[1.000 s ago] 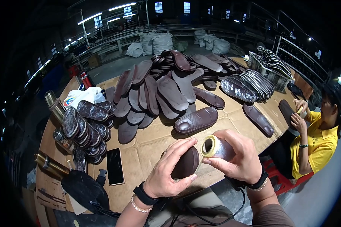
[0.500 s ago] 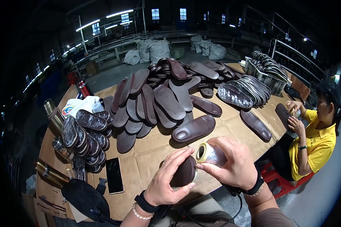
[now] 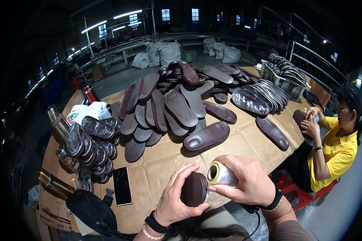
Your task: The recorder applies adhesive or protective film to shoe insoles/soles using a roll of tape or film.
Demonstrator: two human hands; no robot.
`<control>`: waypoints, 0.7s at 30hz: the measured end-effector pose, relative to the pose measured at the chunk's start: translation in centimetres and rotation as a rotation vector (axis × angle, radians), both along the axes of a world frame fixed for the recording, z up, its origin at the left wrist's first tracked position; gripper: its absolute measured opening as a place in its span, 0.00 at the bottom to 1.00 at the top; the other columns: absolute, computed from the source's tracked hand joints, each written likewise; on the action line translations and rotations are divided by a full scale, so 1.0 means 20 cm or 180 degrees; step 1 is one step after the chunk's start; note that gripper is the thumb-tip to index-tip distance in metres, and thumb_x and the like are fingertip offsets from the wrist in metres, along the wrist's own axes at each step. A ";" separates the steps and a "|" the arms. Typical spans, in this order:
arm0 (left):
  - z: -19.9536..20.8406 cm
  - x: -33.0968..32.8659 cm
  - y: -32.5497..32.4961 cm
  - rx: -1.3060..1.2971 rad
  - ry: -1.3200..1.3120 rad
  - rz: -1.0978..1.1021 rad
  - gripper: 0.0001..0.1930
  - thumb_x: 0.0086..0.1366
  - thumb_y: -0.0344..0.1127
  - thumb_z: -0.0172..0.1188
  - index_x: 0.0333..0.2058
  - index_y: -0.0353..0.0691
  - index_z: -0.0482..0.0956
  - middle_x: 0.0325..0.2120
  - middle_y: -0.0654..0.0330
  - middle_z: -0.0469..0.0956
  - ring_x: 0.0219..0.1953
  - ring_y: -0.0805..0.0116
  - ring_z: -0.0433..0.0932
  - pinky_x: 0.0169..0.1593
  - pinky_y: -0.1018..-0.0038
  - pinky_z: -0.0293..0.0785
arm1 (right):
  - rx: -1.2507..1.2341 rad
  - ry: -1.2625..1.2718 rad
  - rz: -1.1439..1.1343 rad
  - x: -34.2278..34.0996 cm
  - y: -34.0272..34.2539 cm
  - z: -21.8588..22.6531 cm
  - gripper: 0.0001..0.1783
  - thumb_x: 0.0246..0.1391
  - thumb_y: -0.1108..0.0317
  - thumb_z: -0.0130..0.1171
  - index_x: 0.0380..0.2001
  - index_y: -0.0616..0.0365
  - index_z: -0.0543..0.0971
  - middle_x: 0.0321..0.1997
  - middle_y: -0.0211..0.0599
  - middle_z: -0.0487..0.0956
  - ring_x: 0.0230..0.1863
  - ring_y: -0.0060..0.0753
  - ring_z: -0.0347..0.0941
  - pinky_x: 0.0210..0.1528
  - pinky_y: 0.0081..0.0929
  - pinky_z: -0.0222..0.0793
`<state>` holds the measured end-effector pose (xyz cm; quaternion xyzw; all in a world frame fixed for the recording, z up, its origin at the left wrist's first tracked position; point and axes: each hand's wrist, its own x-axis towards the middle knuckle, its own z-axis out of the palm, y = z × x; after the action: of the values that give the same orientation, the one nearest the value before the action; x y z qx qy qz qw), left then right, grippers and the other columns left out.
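Note:
My left hand (image 3: 175,194) grips a dark brown insole (image 3: 194,189) seen nearly end-on, fingers on its far side and thumb on the near one. My right hand (image 3: 251,180) is wrapped round a small roll of clear stretch film (image 3: 223,174), its hollow core facing the insole. Roll and insole meet or nearly touch; whether film runs between them cannot be made out well. Just beyond lies a loose brown insole (image 3: 206,137), flat on the cardboard-covered table (image 3: 157,168).
A heap of bare insoles (image 3: 177,106) fills the table's middle. Film-wrapped insoles (image 3: 93,154) are stacked at left beside a phone (image 3: 122,186), a black bag (image 3: 91,211) and metal flasks (image 3: 58,122). A basket (image 3: 283,82) holds more. At right sits a co-worker in yellow (image 3: 336,148).
My left hand has tilted the insole, so more of its brown face shows. The film roll has dropped slightly down and toward me.

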<state>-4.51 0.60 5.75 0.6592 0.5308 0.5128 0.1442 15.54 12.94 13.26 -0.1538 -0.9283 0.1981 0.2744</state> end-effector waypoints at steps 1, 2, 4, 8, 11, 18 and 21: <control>-0.01 -0.01 0.00 -0.0064 -0.0147 -0.0121 0.48 0.46 0.45 0.80 0.66 0.39 0.70 0.62 0.45 0.70 0.64 0.46 0.72 0.67 0.58 0.69 | -0.0005 -0.0139 0.0120 0.00 0.01 0.00 0.34 0.56 0.49 0.72 0.55 0.64 0.74 0.41 0.53 0.82 0.42 0.57 0.81 0.43 0.44 0.77; -0.01 -0.01 -0.01 -0.0122 -0.0168 -0.0109 0.48 0.46 0.45 0.80 0.66 0.39 0.70 0.62 0.45 0.70 0.64 0.46 0.72 0.67 0.58 0.69 | -0.0004 -0.0131 0.0125 0.00 0.01 0.00 0.34 0.56 0.49 0.72 0.55 0.64 0.74 0.41 0.53 0.82 0.42 0.57 0.81 0.43 0.44 0.77; -0.02 -0.02 -0.02 -0.0015 -0.0230 -0.0218 0.47 0.45 0.48 0.82 0.63 0.39 0.72 0.59 0.48 0.72 0.61 0.47 0.74 0.68 0.57 0.69 | 0.0122 0.0054 0.0450 -0.01 0.02 0.01 0.32 0.58 0.52 0.70 0.55 0.65 0.72 0.44 0.56 0.80 0.47 0.58 0.80 0.47 0.44 0.75; -0.03 -0.07 0.00 0.0432 0.0159 -0.0295 0.46 0.44 0.49 0.83 0.62 0.41 0.74 0.56 0.53 0.75 0.60 0.50 0.75 0.70 0.50 0.63 | -0.0170 -0.0125 0.0615 0.02 0.03 0.04 0.31 0.58 0.53 0.69 0.55 0.65 0.74 0.45 0.53 0.79 0.46 0.56 0.78 0.48 0.42 0.73; -0.04 -0.08 0.02 0.0554 0.0410 -0.0271 0.47 0.44 0.50 0.82 0.62 0.41 0.74 0.57 0.53 0.74 0.60 0.50 0.75 0.71 0.45 0.62 | -0.0353 -0.0079 0.0811 0.04 0.03 0.05 0.30 0.59 0.54 0.69 0.53 0.65 0.72 0.41 0.54 0.79 0.44 0.58 0.80 0.44 0.43 0.75; -0.11 -0.08 0.02 0.0486 0.0301 -0.0294 0.47 0.44 0.51 0.82 0.63 0.42 0.74 0.58 0.53 0.72 0.61 0.50 0.74 0.73 0.43 0.59 | -0.0383 0.0268 0.0484 0.03 0.01 0.02 0.28 0.53 0.55 0.76 0.47 0.63 0.76 0.36 0.47 0.80 0.35 0.54 0.81 0.38 0.39 0.77; -0.12 -0.08 0.02 0.0559 0.0320 -0.0281 0.47 0.45 0.52 0.82 0.63 0.42 0.74 0.58 0.53 0.72 0.62 0.49 0.74 0.73 0.42 0.60 | -0.0272 0.0473 0.0247 0.03 0.00 0.01 0.29 0.49 0.56 0.79 0.45 0.62 0.76 0.36 0.46 0.81 0.35 0.50 0.82 0.36 0.37 0.77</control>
<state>-6.05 0.94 3.26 0.7169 0.4608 0.5168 0.0815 16.05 12.96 13.50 -0.1142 -0.9013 0.2589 0.3279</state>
